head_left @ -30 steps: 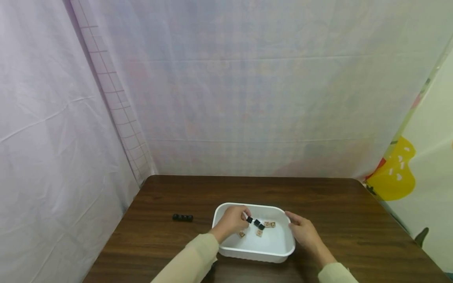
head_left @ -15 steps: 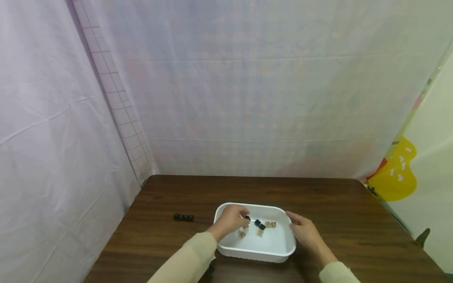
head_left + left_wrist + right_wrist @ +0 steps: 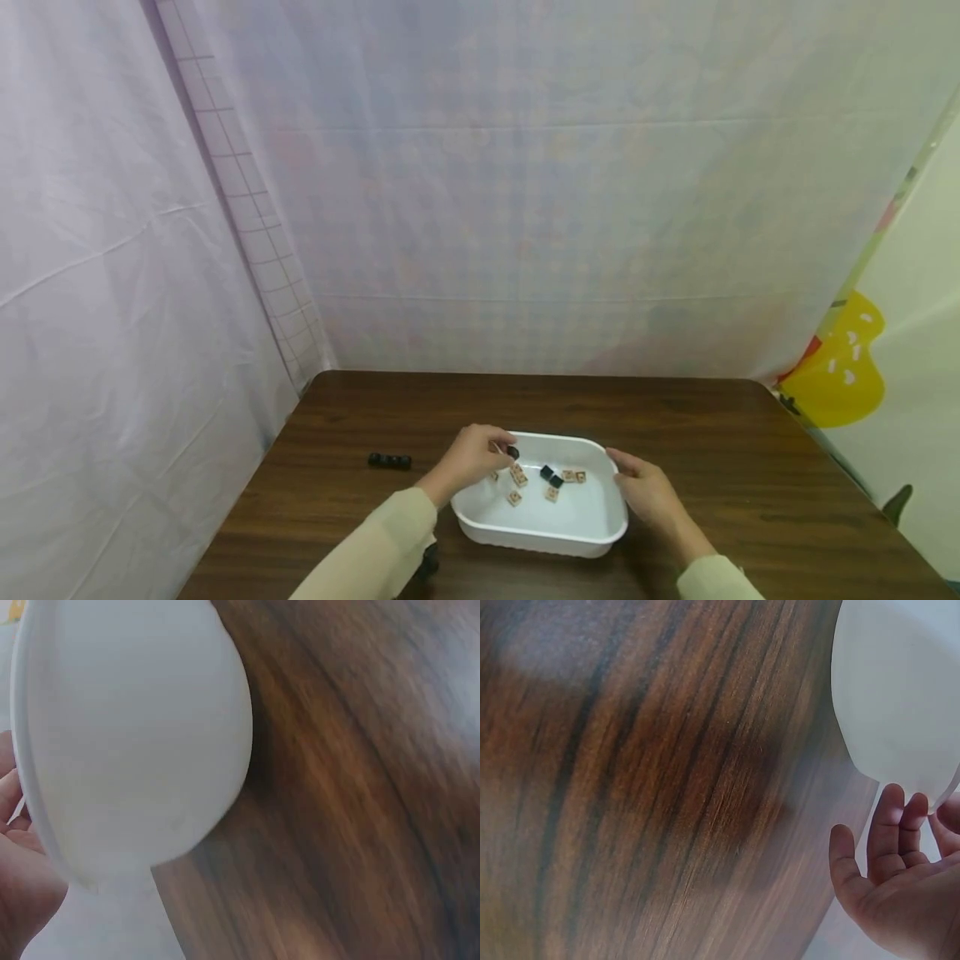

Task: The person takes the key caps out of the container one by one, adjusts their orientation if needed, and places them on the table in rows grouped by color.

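A white plastic basin (image 3: 540,537) stands on the wooden table in the head view. Over its left part, my left hand (image 3: 471,454) pinches a small black cube (image 3: 513,452) between thumb and fingers. My right hand (image 3: 649,495) grips the basin's right rim, thumb on one side and fingers curled underneath in the right wrist view. Inside lie two more black cubes (image 3: 551,477) and several small wooden pieces with dark marks (image 3: 518,476). The basin's outer wall (image 3: 142,742) hides its contents from the left wrist view, where part of the left hand (image 3: 22,885) shows behind the rim.
Left of the basin, a short row of black cubes (image 3: 389,461) lies on the brown table (image 3: 360,417). A dark object (image 3: 427,562) shows by the left sleeve. White curtains (image 3: 525,208) hang behind the table and along its left.
My left hand has moved left and slightly up with the black cube, uncovering wooden pieces beneath it. The right hand and basin have stayed nearly still.
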### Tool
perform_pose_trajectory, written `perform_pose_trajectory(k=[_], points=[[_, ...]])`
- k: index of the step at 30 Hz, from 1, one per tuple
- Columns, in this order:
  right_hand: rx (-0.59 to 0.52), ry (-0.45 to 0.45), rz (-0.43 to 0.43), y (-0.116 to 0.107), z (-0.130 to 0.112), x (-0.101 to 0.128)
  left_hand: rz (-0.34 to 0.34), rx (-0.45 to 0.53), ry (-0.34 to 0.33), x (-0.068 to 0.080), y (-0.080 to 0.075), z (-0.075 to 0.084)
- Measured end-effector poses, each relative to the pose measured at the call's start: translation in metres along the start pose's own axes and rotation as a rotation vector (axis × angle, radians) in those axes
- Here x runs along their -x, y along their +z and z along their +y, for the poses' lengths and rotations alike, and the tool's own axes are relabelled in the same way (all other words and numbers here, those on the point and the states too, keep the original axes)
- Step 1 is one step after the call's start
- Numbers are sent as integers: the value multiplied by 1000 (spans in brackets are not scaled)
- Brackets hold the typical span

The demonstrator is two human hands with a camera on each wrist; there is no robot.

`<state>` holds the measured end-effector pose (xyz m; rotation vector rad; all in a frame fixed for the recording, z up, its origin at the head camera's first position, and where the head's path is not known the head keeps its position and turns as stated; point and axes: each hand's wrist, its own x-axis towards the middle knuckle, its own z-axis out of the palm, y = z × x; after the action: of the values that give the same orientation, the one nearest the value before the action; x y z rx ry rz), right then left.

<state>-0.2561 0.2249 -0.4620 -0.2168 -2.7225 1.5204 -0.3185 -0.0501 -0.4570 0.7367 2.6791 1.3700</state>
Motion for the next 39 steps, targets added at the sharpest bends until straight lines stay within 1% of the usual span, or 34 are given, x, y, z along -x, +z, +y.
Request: perform_pose_trajectory(k=[7,13,17,21,22,26,34,39], points=[[17,16,-25,-6,1,-4,43,14,-19,5,-17,-9],[68,-9,-92,-18,1,-11,75,34,-14,13,-33,-18],[90,2,-141,-24,0,-12,86,34,-36,18,-42,-22],[86,24,-160,-26,0,-13,96,35,-48,23,-49,-25],[85,22,-162,-26,1,-13,100,36,-40,25,-51,-26],[82,7,-176,-25,3,-15,119,53,-43,32,-57,-31],[63,1,-195,-25,5,-16,159,108,-45,45,-74,-50],[55,7,-206,-24,4,-15,203,95,-94,53,-91,-65]])
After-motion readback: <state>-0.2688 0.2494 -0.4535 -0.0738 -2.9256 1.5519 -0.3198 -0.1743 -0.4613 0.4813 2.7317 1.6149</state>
